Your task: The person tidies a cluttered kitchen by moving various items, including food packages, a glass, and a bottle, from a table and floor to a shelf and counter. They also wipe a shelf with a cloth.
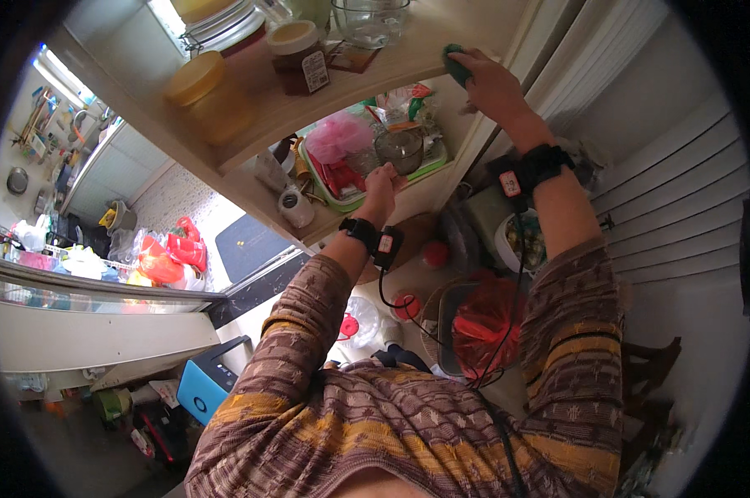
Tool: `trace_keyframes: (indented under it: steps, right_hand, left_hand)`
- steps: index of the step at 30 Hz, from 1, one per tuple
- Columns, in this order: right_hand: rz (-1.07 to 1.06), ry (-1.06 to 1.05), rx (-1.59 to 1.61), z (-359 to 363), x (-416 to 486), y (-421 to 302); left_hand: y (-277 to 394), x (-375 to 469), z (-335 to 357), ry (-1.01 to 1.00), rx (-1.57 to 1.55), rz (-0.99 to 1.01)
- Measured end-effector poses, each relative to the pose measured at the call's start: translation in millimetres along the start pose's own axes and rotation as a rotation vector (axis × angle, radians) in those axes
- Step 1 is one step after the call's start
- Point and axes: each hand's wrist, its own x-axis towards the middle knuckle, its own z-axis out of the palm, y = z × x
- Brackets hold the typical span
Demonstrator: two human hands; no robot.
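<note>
My right hand grips a green scouring pad at the right end of the upper wooden shelf, by its front edge. Lower down, my left hand is in front of the lower shelf, fingers curled; whether it holds anything is hidden. Just beyond it a clear glass bowl sits in a green-rimmed tray. Beside the bowl are a pink mesh bundle, red packaging and a printed plastic packet.
A yellow-lidded jar, a labelled brown jar and a glass container stand on the upper shelf. A white roll stands at the lower shelf's left end. Below are a red plastic bag in a bin and a red-capped bottle.
</note>
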Motion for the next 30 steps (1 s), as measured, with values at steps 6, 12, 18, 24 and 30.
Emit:
trace_keyframes:
  steps: [6,12,18,24,30]
  right_hand:
    - [-0.065,0.037,-0.121,0,6,5]
    - [-0.051,-0.048,-0.211,6,28,24]
    - [-0.076,-0.106,-0.279,11,43,41]
    - [0.039,-0.04,-0.173,10,30,24]
    - [0.005,0.005,-0.072,5,14,2]
  left_hand:
    - [6,9,6,0.118,0.066,-0.048]
    - [8,15,-3,0.161,0.167,-0.059]
    - [-1,28,-19,0.157,0.295,-0.003]
    - [9,8,-37,0.099,0.36,-0.183]
    - [23,-3,-34,-0.01,0.377,-0.093]
